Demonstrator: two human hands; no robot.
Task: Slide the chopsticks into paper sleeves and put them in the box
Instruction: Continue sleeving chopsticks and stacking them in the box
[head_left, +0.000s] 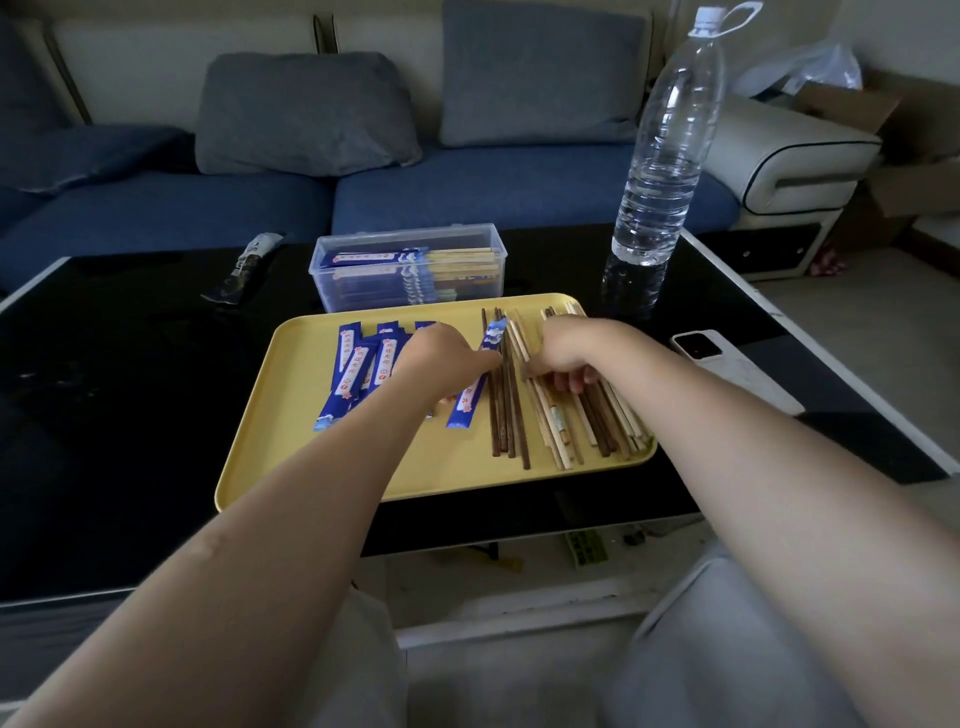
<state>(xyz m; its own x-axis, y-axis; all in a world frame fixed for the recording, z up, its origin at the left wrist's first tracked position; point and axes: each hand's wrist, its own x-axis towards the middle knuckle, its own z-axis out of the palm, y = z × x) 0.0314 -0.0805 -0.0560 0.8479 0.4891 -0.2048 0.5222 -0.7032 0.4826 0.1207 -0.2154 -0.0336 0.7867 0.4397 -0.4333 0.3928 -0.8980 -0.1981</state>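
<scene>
head view: my left hand (441, 358) pinches a blue paper sleeve (475, 387) mid-tray (291, 467); my right hand (566, 358) curls on pale chopsticks (550, 421) right of it. they're light, stiff, slippery; i'd grip near one end. the sleeve's flimsy. the box (410, 270) sits far behind.

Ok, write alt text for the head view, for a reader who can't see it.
A person's left hand holds a blue paper sleeve while the right hand reaches into loose chopsticks on a yellow tray. Behind the tray, a clear plastic box holds sleeved chopsticks beside a water bottle on a black table.
</scene>
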